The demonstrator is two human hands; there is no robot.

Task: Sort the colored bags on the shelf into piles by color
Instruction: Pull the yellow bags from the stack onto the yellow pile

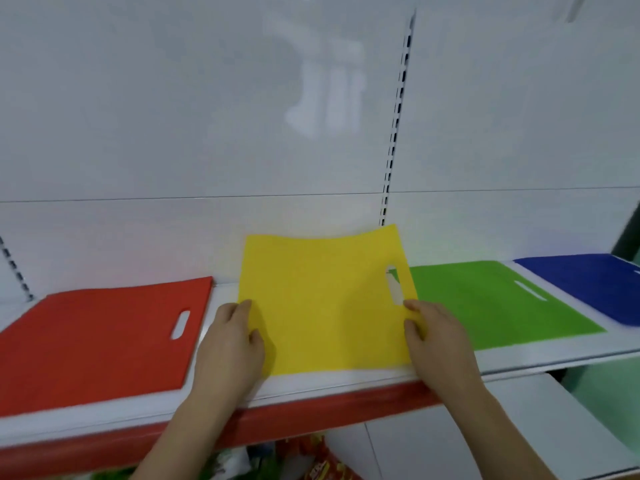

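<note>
Four flat colored bags show on the white shelf (311,386), one of each color as far as can be counted, though the red one looks thick enough to be a stack and its layers cannot be told apart. The red bag (100,337) lies toward the shelf's left end, its slot handle on its right side, its near edge close to the shelf's front edge. The yellow bag (325,303) sits mid-shelf, between the red and the green; its far edge curls up against the white back panel (207,116) and its right edge, with the slot handle, overlaps the green bag's left edge. The green bag (498,303) lies flat to the right of the yellow, and the blue bag (588,285) lies beyond it toward the shelf's right end, partly cut off by the picture's edge, with a strip of bare shelf between the two. The left hand (230,344) pinches the yellow bag's left edge, thumb on top of the fabric and fingers curled at the edge. The right hand (436,341) grips the yellow bag's right edge just below the handle slot, thumb and forefinger on the fabric. A red strip (311,414) runs along the shelf's front edge. Below the shelf, packaged goods (318,459) show, too blurred to name.
</note>
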